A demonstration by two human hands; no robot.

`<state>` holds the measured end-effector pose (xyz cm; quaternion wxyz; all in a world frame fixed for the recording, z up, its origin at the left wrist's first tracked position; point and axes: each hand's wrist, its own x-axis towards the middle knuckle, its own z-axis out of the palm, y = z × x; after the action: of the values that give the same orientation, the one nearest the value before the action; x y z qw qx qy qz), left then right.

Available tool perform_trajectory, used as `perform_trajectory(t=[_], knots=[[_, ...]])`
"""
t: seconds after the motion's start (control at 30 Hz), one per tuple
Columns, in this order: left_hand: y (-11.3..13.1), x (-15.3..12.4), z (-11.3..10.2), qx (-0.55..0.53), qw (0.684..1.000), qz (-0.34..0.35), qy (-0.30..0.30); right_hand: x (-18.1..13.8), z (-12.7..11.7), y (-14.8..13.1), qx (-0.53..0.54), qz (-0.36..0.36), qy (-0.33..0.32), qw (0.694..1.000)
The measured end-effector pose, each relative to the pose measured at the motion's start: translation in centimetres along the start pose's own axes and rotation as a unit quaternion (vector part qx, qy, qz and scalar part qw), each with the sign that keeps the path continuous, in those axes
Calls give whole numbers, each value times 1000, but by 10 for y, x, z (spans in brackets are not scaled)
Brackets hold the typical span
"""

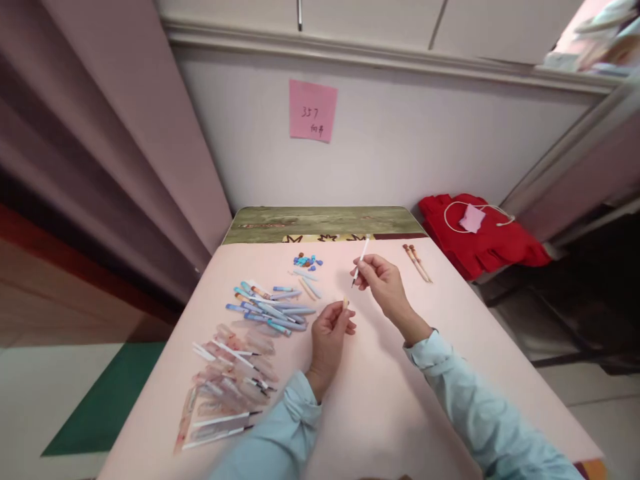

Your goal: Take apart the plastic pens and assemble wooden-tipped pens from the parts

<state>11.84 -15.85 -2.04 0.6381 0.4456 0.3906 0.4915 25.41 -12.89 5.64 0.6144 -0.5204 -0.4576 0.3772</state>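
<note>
Over the middle of the counter (385,413), the two hands are apart from each other, each pinching something slim. The right hand (387,283) grips a white rod (365,249) between thumb and fingers, dark tip pointing down; lower and nearer the body, the left hand (327,333) pinches a pale piece (345,303), only its end showing above the fingertips. Rod and piece do not touch.

Such a slender hold looks like the weak point: a loosened or rolling right thumb could let the rod tilt or drop, and its tip might mark the pale surface if it carries ink. Because the left fingers hide most of the pale piece, a slanted push there might bend the rod or pop the piece free.

Left of the left hand, blue pens (273,310) lie jumbled; a sideways sweep could set some rolling. Beside the left forearm, a heap of clear wrappers and white rods (230,390) could catch on the sleeve (280,433). Beyond the left hand, slim barrels (310,287) and small caps (301,261) would scatter if brushed. Right of the right hand, two brown-topped pens (416,265) seem safer.
</note>
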Motion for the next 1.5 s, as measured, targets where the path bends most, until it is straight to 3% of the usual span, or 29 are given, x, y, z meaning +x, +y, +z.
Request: perform_trajectory(t=[0.3, 0.57, 0.67, 0.8, 0.97, 1.07, 1.5], knots=[[1, -2, -1, 22, 999, 17, -20, -15, 4, 6, -36, 3, -22, 999], [1, -1, -1, 6, 999, 14, -32, -30, -1, 13, -194, -9, -39, 980], [3, -2, 0, -3, 999, 19, -35, -35, -5, 14, -197, 10, -53, 979], [4, -3, 0, -3, 999, 31, -7, -47, -14, 17, -172, 39, 3, 984], [2, -2, -1, -7, 999, 43, 33, -74, -12, 26, -215, 55, -57, 973], [0, -1, -1, -25, 998, 33, 37, -83, -6, 29, -235, 45, -43, 970], [-1, -1, -2, -23, 999, 34, 31, -84, 4, 36, -256, 31, -43, 965]])
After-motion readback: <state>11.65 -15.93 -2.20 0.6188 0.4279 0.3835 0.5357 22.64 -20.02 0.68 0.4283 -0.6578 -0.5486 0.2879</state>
